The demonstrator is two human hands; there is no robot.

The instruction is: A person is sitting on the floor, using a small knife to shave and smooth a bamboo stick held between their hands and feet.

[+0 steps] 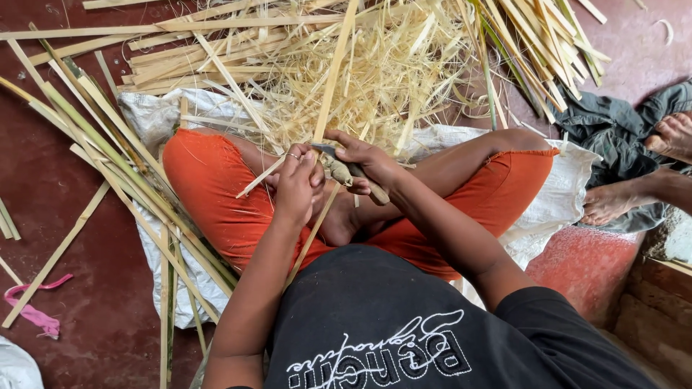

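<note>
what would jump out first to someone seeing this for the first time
At the centre, the left hand and right hand meet over a long bamboo strip, the right gripping a knife with a worn wooden handle. Behind them, a big pale heap of bamboo shavings fills the top. The bright orange trousers stand out against the dark red floor.

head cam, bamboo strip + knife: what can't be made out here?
- Knife blade: head view, mostly covered by the right hand; edge contact with the bamboo strip unreadable.
- Strip's lower end: hidden behind the left hand and forearm.
- Second person: cut off by right edge, only feet show.
</note>
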